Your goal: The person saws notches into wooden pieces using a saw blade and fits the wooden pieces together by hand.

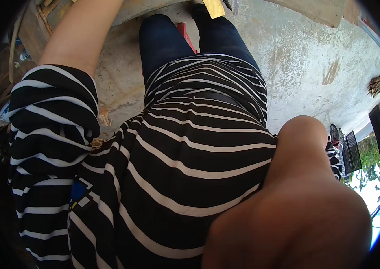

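Note:
My right hand (288, 228) is raised very close to the camera at the lower right, dark and blurred. Its elbow is bent beside the black-and-white striped shirt (199, 148), and its fingers are hidden, so I cannot tell what they hold. My left arm (78, 40) reaches away past the upper left edge. The left hand itself lies outside the picture. At the top, a yellow piece of wood (214, 8) shows in front of my dark-trousered legs. Between the legs is a narrow red object (185, 36) whose kind I cannot make out.
A wooden work surface (131, 13) runs along the top left, with sticks near it. Wood scraps (104, 117) lie by my left side on the concrete floor (297, 67). A bundle of sticks (378, 84) is at the far right, near an opening with greenery.

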`<action>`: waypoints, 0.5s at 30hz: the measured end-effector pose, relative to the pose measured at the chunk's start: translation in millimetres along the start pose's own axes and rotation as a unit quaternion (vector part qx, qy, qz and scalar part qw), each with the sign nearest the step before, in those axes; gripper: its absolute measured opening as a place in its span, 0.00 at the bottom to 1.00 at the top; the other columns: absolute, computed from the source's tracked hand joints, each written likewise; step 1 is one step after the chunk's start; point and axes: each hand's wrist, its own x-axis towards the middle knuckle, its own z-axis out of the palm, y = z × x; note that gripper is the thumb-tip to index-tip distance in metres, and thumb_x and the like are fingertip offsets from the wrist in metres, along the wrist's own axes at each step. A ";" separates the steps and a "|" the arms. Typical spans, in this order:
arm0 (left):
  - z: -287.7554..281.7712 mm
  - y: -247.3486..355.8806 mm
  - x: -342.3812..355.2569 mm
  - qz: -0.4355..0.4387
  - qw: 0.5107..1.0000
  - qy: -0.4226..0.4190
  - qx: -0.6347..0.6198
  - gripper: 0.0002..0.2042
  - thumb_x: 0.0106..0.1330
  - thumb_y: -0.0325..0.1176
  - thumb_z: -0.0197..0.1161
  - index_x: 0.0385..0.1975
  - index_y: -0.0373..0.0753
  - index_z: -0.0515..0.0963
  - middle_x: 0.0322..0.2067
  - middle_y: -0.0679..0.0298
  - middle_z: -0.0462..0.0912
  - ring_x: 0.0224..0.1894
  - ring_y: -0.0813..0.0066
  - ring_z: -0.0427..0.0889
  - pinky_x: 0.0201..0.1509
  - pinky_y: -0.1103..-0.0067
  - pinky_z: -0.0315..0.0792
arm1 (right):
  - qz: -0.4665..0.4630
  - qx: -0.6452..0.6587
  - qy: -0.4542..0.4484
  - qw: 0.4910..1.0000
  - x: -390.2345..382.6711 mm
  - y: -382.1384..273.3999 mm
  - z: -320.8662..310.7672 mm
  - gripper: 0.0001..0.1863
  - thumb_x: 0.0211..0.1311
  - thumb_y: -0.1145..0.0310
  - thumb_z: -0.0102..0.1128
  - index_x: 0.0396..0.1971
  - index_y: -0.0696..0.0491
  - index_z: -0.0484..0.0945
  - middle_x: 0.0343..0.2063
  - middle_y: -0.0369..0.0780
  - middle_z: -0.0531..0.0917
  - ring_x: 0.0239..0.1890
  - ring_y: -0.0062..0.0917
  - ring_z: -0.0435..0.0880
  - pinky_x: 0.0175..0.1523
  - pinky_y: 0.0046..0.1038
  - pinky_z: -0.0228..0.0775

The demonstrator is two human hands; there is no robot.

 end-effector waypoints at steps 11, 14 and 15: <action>1.9 2.3 5.4 -0.002 0.999 -0.009 0.031 0.24 0.61 0.47 0.58 0.48 0.33 0.78 0.48 0.47 0.81 0.51 0.53 0.80 0.53 0.64 0.73 | -0.062 0.029 -0.002 0.998 -5.5 12.3 11.6 0.11 0.68 0.67 0.51 0.44 0.59 0.71 0.40 0.44 0.79 0.24 0.24 0.78 0.30 0.25 0.74; 4.5 -0.7 6.1 0.029 0.999 0.028 0.026 0.22 0.59 0.43 0.60 0.46 0.32 0.79 0.46 0.47 0.82 0.48 0.53 0.82 0.51 0.64 0.74 | -0.075 0.030 -0.002 0.997 -7.1 12.8 15.5 0.12 0.69 0.67 0.50 0.45 0.58 0.71 0.41 0.44 0.79 0.24 0.24 0.78 0.30 0.25 0.74; 5.3 -0.7 6.2 0.026 0.999 0.031 0.018 0.22 0.60 0.44 0.60 0.47 0.33 0.79 0.47 0.47 0.82 0.49 0.53 0.81 0.51 0.64 0.74 | -0.078 0.029 -0.004 0.997 -8.6 13.2 15.4 0.12 0.69 0.67 0.50 0.46 0.58 0.71 0.41 0.44 0.79 0.24 0.24 0.78 0.30 0.25 0.75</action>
